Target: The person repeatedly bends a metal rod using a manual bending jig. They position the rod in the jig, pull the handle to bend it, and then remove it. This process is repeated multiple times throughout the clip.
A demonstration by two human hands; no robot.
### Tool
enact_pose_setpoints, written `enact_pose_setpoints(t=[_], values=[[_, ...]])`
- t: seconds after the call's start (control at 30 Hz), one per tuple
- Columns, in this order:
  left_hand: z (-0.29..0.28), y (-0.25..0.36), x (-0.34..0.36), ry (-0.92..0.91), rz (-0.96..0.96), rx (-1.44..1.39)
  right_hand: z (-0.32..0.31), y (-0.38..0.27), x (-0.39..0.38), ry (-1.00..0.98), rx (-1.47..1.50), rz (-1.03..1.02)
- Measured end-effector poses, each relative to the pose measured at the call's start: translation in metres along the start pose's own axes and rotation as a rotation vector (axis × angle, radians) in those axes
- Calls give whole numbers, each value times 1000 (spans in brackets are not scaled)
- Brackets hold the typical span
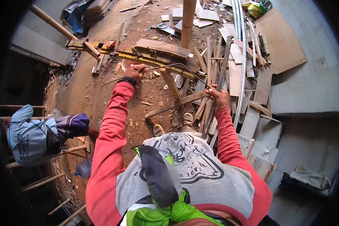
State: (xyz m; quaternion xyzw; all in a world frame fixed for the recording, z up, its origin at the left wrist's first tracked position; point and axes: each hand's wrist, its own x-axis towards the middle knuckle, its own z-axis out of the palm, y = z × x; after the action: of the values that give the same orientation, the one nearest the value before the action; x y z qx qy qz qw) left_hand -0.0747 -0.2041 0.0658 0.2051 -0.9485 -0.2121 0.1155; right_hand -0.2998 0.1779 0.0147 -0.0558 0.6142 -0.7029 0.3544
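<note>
My left hand (pixel 136 72) is closed around a thin bent metal rod (pixel 175 64) in front of a yellow, weathered timber beam (pixel 124 53). The rod arches over to the right and slants down to my right hand (pixel 217 96), which is closed on a long dark metal bar (pixel 225 60) with a jaw at its top end; the rod meets it there. A short wooden post (pixel 169 83) props the beam, and a plank (pixel 162 110) lies diagonally below. A worn board (pixel 160 49) rests on the beam.
A co-worker (pixel 32 133) bends at the left among poles (pixel 43 182), near a water jug (pixel 83 168). An upright post (pixel 187 22) stands beyond the beam. Scrap boards (pixel 237 75), long pale pipes (pixel 242 45) and a plywood sheet (pixel 280 41) lie to the right beside grey panels (pixel 305 94).
</note>
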Motion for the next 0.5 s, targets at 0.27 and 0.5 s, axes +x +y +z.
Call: enact_pose_setpoints(t=[0.27, 0.5], values=[[33, 13, -62, 12, -146, -392, -8, -14, -12, 93, 58, -36], [11, 78, -81, -614, -214, -1311, 7, -27, -15, -13, 24, -110]])
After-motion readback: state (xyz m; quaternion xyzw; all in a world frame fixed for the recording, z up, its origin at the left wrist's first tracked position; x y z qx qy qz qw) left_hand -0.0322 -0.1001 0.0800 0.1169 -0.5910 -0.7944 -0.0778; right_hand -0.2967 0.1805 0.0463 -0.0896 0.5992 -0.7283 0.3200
